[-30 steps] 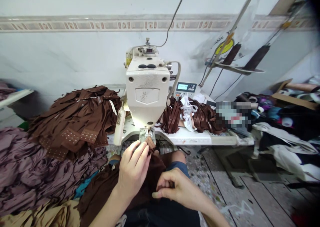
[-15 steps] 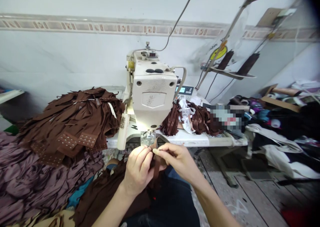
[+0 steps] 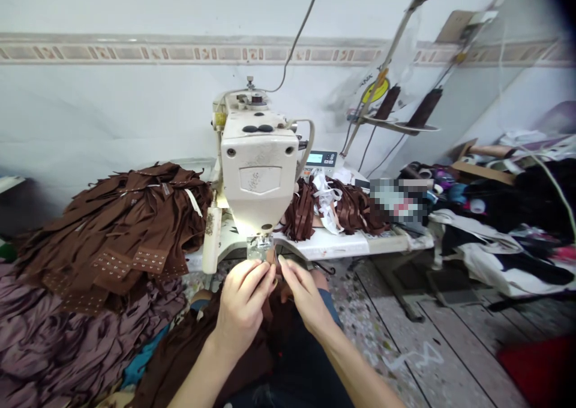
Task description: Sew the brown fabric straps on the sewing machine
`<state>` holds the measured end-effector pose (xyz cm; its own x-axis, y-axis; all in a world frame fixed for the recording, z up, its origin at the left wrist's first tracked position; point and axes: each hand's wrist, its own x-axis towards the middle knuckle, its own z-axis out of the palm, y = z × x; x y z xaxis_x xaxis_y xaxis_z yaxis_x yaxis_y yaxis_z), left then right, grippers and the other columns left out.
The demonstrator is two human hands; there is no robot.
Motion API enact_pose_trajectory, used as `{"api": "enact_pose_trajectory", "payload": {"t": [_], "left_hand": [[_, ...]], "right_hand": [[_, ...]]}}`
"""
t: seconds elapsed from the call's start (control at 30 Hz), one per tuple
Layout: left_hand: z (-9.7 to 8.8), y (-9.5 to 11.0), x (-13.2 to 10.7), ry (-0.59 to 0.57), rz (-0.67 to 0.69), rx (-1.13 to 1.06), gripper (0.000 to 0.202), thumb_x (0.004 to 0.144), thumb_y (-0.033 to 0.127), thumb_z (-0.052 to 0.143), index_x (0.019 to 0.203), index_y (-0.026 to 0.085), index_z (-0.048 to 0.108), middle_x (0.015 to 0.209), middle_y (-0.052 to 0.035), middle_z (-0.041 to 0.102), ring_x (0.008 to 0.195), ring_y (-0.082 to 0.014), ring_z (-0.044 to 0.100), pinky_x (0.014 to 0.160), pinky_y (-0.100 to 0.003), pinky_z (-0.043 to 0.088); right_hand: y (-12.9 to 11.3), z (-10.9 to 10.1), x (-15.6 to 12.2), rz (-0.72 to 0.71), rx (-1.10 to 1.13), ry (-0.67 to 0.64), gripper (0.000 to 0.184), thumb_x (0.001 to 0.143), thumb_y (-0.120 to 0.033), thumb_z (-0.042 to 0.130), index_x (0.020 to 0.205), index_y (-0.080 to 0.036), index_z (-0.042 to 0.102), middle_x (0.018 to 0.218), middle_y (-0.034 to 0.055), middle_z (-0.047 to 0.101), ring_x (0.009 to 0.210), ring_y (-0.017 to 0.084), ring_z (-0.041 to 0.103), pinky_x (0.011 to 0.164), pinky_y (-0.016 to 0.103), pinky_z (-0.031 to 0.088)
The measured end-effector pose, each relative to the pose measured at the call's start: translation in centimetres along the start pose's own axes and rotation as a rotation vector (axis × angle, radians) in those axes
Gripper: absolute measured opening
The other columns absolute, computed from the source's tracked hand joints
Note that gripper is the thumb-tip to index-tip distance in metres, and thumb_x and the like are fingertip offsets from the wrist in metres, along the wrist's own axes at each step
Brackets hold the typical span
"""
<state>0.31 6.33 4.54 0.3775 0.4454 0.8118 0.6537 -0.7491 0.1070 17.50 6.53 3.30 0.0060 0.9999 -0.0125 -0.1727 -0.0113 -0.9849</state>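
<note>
My left hand (image 3: pixel 243 294) is closed in a pinch on a narrow brown fabric strap (image 3: pixel 270 255), just in front of the sewing machine's presser foot (image 3: pixel 262 242). The strap's upper end stands close to the foot, and more of it hangs below my fingers. My right hand (image 3: pixel 303 291) is just right of the strap, with its fingertip raised and apart from my left fingers. Its lower fingers are partly hidden beside dark brown fabric. A larger brown piece (image 3: pixel 180 360) lies over my lap.
The white sewing machine (image 3: pixel 258 174) stands on a white table (image 3: pixel 328 249). Piled brown pieces (image 3: pixel 135 216) with hook-and-eye rows lie left, above mauve fabric (image 3: pixel 90 330). Brown and white straps (image 3: pixel 330 204) lie right of the machine. Thread cones (image 3: pixel 425 108) stand on a rack.
My right fingertips have come away from the strap and from my left fingers. My left hand keeps its pinch. The camera view has shifted slightly right.
</note>
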Motion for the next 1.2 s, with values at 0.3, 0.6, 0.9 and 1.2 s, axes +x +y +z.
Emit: {"api": "enact_pose_trajectory", "payload": {"t": [0.3, 0.6, 0.9, 1.2], "left_hand": [[0.2, -0.6, 1.0, -0.092, -0.006, -0.045, 0.050, 0.103, 0.012, 0.064, 0.152, 0.023, 0.060, 0.127, -0.0100, 0.079, 0.116, -0.0276, 0.068, 0.102, -0.048, 0.060], [0.7, 1.0, 0.8, -0.014, -0.085, 0.054, 0.050, 0.105, 0.012, 0.060, 0.154, 0.022, 0.059, 0.130, -0.0125, 0.078, 0.121, -0.0285, 0.068, 0.104, -0.049, 0.058], [1.0, 1.8, 1.5, -0.012, -0.139, 0.129, 0.037, 0.103, 0.017, 0.067, 0.140, 0.016, 0.067, 0.126, -0.0130, 0.079, 0.118, -0.0299, 0.067, 0.103, -0.049, 0.055], [1.3, 2.2, 1.0, -0.008, -0.182, 0.223, 0.041, 0.104, 0.016, 0.064, 0.144, 0.013, 0.064, 0.131, -0.0156, 0.077, 0.121, -0.0327, 0.066, 0.099, -0.048, 0.056]], "right_hand": [[0.7, -1.7, -1.6, -0.052, -0.002, -0.030, 0.042, 0.097, -0.057, 0.074, 0.082, -0.018, 0.071, 0.064, -0.0040, 0.051, 0.053, 0.010, 0.046, 0.049, 0.022, 0.037], [-0.6, -1.1, -1.5, -0.163, -0.079, 0.010, 0.038, 0.098, -0.050, 0.073, 0.077, -0.018, 0.072, 0.064, -0.0026, 0.054, 0.055, 0.012, 0.046, 0.051, 0.024, 0.037], [-0.8, -1.1, -0.7, -0.152, -0.090, 0.005, 0.040, 0.098, -0.052, 0.071, 0.076, -0.019, 0.070, 0.062, -0.0016, 0.059, 0.053, 0.013, 0.050, 0.050, 0.024, 0.039], [-1.9, -0.8, 0.6, -0.060, -0.056, -0.017, 0.046, 0.090, -0.060, 0.077, 0.074, -0.018, 0.071, 0.059, -0.0017, 0.057, 0.051, 0.012, 0.047, 0.048, 0.024, 0.035]]}}
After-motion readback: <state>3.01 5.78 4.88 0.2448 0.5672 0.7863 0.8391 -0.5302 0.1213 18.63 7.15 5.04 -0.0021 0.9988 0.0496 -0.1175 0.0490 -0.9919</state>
